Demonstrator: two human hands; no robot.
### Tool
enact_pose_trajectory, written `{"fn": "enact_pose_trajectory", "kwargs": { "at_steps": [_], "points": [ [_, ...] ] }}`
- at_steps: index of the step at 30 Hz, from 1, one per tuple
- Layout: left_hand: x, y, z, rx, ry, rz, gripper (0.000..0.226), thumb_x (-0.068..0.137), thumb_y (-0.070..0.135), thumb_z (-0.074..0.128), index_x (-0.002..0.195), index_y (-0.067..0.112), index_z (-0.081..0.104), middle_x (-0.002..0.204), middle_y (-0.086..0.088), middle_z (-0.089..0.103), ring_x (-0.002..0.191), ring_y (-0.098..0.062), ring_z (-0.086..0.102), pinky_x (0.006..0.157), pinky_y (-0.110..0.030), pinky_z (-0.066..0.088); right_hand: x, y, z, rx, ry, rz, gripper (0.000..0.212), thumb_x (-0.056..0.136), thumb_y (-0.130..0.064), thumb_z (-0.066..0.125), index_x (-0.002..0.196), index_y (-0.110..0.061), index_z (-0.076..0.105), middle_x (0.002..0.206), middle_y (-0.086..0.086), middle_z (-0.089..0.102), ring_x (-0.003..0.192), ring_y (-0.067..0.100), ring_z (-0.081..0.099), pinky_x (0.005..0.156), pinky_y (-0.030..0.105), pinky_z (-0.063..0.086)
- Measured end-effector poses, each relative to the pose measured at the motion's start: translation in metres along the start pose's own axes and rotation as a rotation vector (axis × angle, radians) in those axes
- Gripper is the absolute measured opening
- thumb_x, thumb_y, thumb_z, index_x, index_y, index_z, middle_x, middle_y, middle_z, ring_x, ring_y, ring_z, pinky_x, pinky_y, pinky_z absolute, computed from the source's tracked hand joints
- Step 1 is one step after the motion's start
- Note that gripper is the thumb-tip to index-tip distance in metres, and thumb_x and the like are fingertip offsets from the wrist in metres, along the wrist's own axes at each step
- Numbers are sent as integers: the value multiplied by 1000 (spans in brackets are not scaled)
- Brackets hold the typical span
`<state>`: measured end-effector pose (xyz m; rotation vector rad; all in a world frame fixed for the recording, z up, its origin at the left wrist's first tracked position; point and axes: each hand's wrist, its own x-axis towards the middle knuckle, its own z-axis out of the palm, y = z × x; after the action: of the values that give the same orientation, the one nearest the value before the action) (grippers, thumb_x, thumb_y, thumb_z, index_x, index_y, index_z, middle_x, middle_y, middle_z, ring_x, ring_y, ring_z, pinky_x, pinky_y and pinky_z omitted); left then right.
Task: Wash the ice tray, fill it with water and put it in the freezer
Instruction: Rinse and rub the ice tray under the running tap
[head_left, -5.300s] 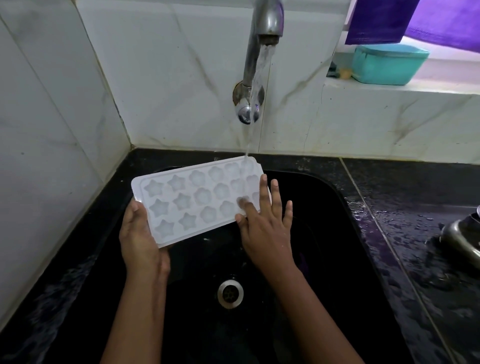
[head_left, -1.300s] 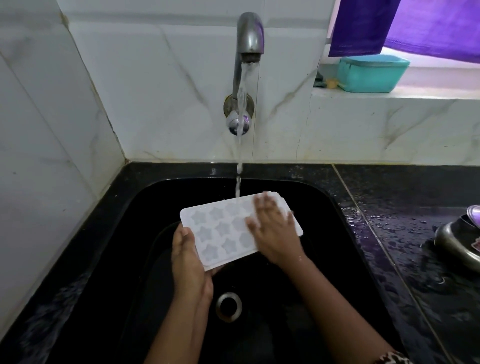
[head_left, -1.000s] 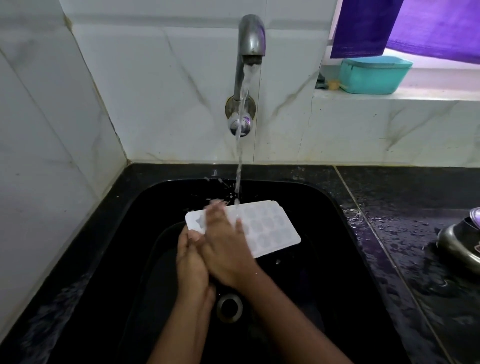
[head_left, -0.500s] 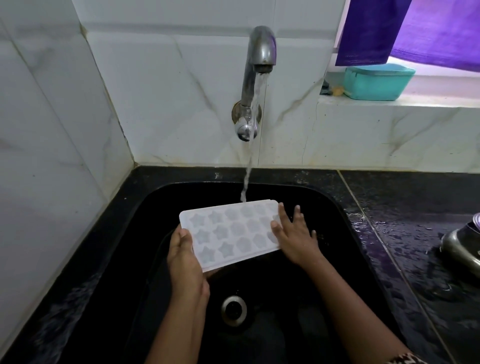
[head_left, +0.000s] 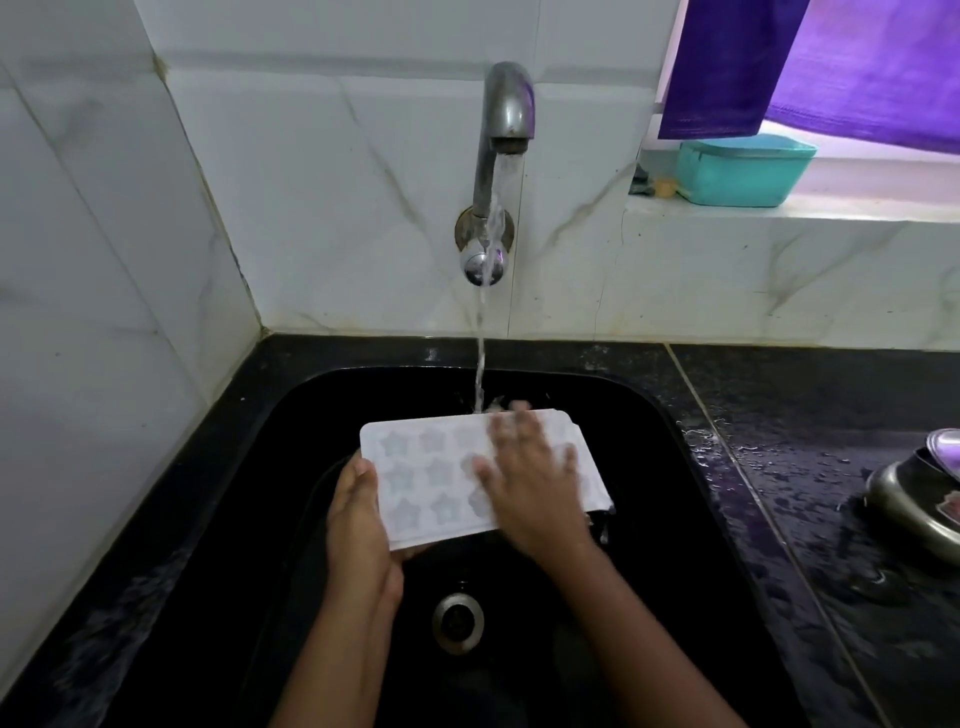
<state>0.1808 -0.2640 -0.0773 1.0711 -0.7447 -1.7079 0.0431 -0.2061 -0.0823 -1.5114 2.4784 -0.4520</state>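
Note:
A white ice tray (head_left: 426, 478) with star-shaped cells is held over the black sink (head_left: 649, 467), under the stream from the steel tap (head_left: 506, 114). My left hand (head_left: 358, 525) grips the tray's left end from below, thumb on the rim. Blurred with motion, my right hand (head_left: 530, 483) lies flat with spread fingers on the tray's right half and hides those cells. The water lands at the tray's far edge, near my right fingertips.
The drain (head_left: 458, 621) lies below the tray. A wet black counter (head_left: 831, 415) runs to the right, with a steel vessel (head_left: 919, 499) at its edge. A teal box (head_left: 743, 169) sits on the window ledge under a purple curtain (head_left: 831, 67). White marble tiles close off the left and back.
My right hand has slid from the tray's right end back onto its surface, rubbing across the cells. The left hand keeps its grip and the tray stays under the running water.

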Motion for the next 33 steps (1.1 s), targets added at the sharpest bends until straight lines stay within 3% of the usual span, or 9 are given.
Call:
{"fn": "enact_pose_trajectory", "kwargs": {
  "at_steps": [4,7,11,14,17,20,23,28,33],
  "points": [
    [3,14,-12,35,31,-7,24,104,33,39,120,30,57,106,-2,69,92,-26,66,65,-41,53,5,48,-27,227,23,490,69,98,-52,31,152,-15,9,158,16,12,144,32,18,112,51,19],
    [5,17,-13,104,8,-58,23,104,32,37,117,30,57,103,-1,68,91,-25,65,64,-40,53,-2,46,-41,556,55,424,37,98,-26,46,131,-9,48,127,15,56,107,26,54,86,32,41],
    [5,5,-14,350,-45,-132,26,105,32,35,98,29,60,103,-5,68,87,-25,64,69,-39,51,-22,47,-49,852,332,382,18,96,-8,47,111,-17,52,100,3,60,80,12,55,63,27,43],
    [2,-12,-12,399,-119,-358,47,99,58,29,116,26,59,120,-6,64,113,-32,58,100,-55,38,-32,53,-44,925,512,316,21,91,-10,52,97,-31,55,99,2,62,88,21,60,76,41,53],
    [2,-23,-7,155,-194,-556,81,89,75,19,135,16,51,135,-17,53,131,-40,43,108,-56,26,-40,53,-41,986,632,242,30,84,-24,57,95,-51,60,122,-5,57,116,23,53,96,52,46],
    [1,-28,-4,3,-221,-622,82,90,70,31,138,6,46,136,-22,52,126,-38,49,99,-49,42,-46,55,-46,1021,731,181,44,88,-6,63,93,-50,65,138,-13,42,132,14,39,106,48,39],
    [0,-36,0,-96,-211,-616,51,96,42,49,125,0,54,124,-22,61,97,-30,66,71,-39,60,-51,55,-56,1044,749,118,55,89,-2,60,95,-56,66,140,-10,38,132,7,37,107,38,37],
    [-8,-45,13,-272,-191,-558,22,100,13,46,105,-4,60,94,-19,72,71,-24,73,55,-31,60,-50,50,-62,1197,762,111,48,92,3,53,111,-40,62,149,-9,37,124,-11,42,105,21,39],
    [-9,-54,19,-325,-214,-518,22,99,9,46,111,-2,61,96,-16,73,75,-22,74,59,-27,60,-51,43,-72,1744,685,269,48,90,11,45,110,-27,65,115,-10,68,103,12,67,80,27,57]
  ]
}}
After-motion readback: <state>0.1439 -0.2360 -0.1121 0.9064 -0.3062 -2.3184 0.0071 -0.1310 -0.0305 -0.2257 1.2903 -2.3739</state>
